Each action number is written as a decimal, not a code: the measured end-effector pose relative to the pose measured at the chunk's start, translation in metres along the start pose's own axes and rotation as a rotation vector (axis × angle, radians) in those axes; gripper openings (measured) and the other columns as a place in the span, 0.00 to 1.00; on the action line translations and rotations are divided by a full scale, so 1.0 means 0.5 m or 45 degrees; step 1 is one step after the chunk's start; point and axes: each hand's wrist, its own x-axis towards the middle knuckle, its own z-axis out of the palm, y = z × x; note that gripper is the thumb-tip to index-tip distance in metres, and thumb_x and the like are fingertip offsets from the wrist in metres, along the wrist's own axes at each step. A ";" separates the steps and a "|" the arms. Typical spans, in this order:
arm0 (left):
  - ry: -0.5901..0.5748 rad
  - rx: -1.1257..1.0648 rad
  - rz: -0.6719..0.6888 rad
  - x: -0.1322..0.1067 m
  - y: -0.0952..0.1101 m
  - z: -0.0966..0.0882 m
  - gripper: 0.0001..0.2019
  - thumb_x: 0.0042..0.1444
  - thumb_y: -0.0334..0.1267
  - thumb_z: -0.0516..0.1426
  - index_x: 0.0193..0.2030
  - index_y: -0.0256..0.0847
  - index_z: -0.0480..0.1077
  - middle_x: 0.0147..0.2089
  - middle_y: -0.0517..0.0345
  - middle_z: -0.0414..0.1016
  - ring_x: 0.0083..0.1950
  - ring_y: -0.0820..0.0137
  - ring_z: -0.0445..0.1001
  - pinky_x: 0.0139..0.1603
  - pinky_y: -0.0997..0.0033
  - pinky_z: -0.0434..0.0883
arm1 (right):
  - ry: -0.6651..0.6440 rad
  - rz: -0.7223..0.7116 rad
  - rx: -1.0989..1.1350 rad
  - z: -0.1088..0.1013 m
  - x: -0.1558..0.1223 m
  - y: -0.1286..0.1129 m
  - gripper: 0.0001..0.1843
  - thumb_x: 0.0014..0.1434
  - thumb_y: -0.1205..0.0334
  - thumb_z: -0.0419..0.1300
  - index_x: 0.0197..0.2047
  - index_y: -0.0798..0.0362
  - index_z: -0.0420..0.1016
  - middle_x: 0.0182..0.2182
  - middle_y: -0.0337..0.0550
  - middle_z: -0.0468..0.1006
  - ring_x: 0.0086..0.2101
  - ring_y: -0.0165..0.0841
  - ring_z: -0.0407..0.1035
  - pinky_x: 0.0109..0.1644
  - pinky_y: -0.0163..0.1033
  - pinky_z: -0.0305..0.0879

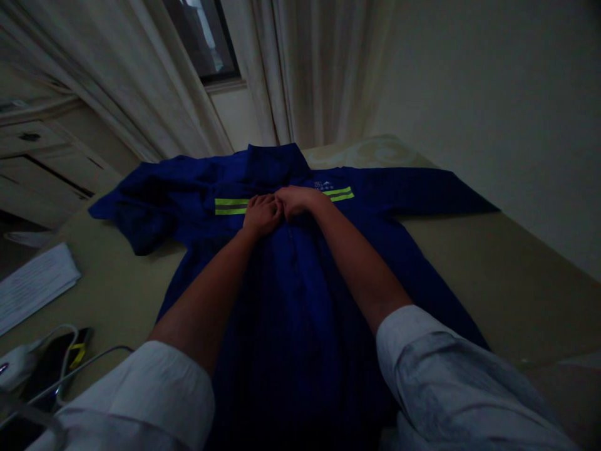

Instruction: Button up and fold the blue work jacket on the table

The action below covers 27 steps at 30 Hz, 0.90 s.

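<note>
A dark blue work jacket with yellow-green reflective strips lies front side up, its collar at the far end. My left hand is closed on the front placket at chest height, beside the left strip. Touching it from the right, my right hand has curled fingers pinching the same edge of cloth. Both hands hide the fastening between them. Beyond my right hand a small printed logo shows above the other strip.
The jacket covers much of a beige-topped table. Folded printed paper lies at the left. Nearer, a white charger-like device, a cable and a dark phone-like object sit by my left sleeve. Curtains hang behind.
</note>
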 end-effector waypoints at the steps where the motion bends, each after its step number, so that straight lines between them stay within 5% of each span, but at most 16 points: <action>1: 0.002 -0.005 0.002 0.000 0.000 -0.001 0.29 0.75 0.50 0.37 0.64 0.44 0.74 0.67 0.50 0.75 0.69 0.55 0.68 0.75 0.49 0.55 | 0.007 0.014 -0.004 0.000 0.000 -0.001 0.19 0.49 0.75 0.70 0.47 0.57 0.85 0.43 0.48 0.86 0.41 0.38 0.78 0.40 0.35 0.66; 27: -0.067 -0.025 0.032 0.003 -0.004 -0.004 0.27 0.73 0.54 0.44 0.69 0.51 0.71 0.76 0.57 0.64 0.74 0.53 0.63 0.77 0.46 0.51 | -0.086 0.089 -0.050 -0.014 -0.024 -0.017 0.16 0.53 0.67 0.72 0.46 0.61 0.87 0.42 0.51 0.86 0.42 0.39 0.79 0.45 0.38 0.69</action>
